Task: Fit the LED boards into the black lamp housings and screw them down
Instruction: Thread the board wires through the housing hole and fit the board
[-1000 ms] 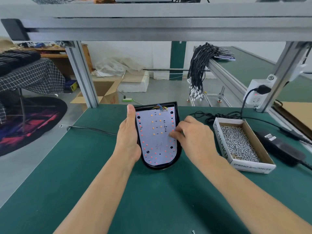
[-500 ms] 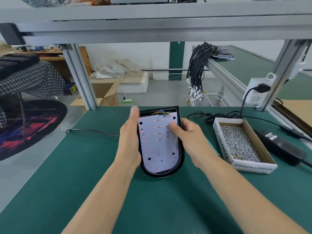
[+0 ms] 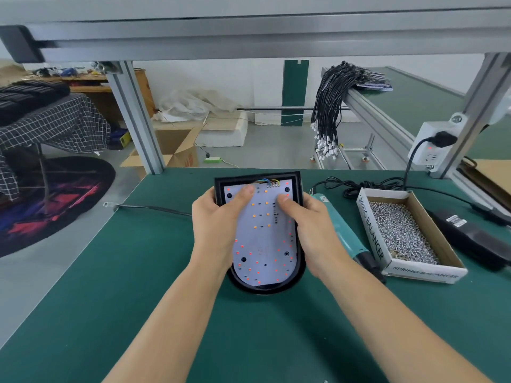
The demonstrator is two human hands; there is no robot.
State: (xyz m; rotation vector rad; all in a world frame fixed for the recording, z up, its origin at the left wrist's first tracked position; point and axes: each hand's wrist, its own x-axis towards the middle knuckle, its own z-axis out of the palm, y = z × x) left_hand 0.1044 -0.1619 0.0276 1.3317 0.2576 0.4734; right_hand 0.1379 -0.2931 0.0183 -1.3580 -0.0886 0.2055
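Pressing with both thumbs, the person seats the LED board (image 3: 262, 230) into the black lamp housing (image 3: 300, 189), which lies flat on the green bench mat (image 3: 138, 299). The left hand (image 3: 214, 225) wraps the housing's left edge, its thumb laid on the upper left of the board; the right hand (image 3: 312, 230) grips the opposite edge, thumb on the upper right. Both hands are closed round the housing rim, with the fingers hidden beneath.

Between the two thumbs run rows of small orange LEDs, and below the grip, toward the rounded end, a scatter of red ones. Just beyond the thumbs, at the square end, thin coloured wires (image 3: 269, 182) join the board.

The board looks thin, light and stiff, likely to flex or crack if forced at one corner, so even pressure on bare white areas, clear of the LEDs and solder joints, seems wise. The housing appears rigid and smooth; holding it by its side walls, as now, should keep it steady.

Just outside the right hand lies a teal electric screwdriver (image 3: 343, 233), and beyond that an open carton of screws (image 3: 401, 233). Dark screw holes on the board show no screws yet, so fastening remains to be done.
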